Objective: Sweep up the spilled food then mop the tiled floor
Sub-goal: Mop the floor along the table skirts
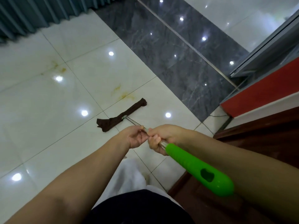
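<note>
Our right hand (pixel 159 139) wraps tight round the mop (pixel 178 154) pole at frame centre; our left hand (pixel 136 137), fingers loosely curled, touches the pole just beside it.

Home interior, glossy white floor tiles (pixel 48 110), pleated curtain (pixel 32 15)

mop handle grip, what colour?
Bright green grip on a silver metal pole; the mop cloth is dark brown. Head view shows it clearly.
</note>
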Demonstrator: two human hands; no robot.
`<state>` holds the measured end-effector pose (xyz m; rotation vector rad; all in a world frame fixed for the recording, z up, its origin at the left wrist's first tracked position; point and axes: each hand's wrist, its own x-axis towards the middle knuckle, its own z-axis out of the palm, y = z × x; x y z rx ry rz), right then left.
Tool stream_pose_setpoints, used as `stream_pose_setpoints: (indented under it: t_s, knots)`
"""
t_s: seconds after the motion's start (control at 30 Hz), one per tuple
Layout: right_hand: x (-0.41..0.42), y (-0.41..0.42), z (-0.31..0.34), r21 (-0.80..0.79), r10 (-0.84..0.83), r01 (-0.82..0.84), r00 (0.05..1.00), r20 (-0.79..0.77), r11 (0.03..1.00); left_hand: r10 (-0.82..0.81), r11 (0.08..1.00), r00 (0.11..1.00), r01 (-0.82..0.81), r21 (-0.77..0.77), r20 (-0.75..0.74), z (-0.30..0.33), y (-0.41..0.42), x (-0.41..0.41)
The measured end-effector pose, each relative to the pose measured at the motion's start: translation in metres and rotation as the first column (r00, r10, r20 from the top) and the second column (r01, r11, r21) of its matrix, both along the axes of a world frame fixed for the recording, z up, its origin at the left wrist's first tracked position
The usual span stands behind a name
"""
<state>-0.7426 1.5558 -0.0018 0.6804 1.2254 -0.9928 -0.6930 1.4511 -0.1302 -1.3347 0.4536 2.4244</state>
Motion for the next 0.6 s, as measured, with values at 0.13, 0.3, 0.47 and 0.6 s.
stream_pose_setpoints:
  t_s: [0.13,0.3,0.47,0.6]
  knots:
    - [-0.013,-0.016,-0.01,-0.023,-0.023,0.024,0.999,0.023,0.999,0.023,0.998,0.999,-0.02,-0.057,0.042,-0.006,-0.016,-0.015]
    - [-0.045,-0.039,-0.028,-0.062,-0.086,0.09,0.994,0.074,0.994,0.068,0.995,0.996,-0.064,-0.082,0.051,-0.014,-0.042,-0.05]
    - [-0.091,-0.074,-0.039,-0.116,-0.113,0.129,0.984,0.137,0.985,0.094,0.99,0.993,-0.086,-0.112,0.072,-0.023,-0.08,-0.098]
    - [-0.139,-0.115,-0.038,-0.133,-0.043,0.062,0.988,0.145,0.989,0.145,0.984,0.986,-0.136,-0.113,0.082,-0.023,-0.121,-0.14]
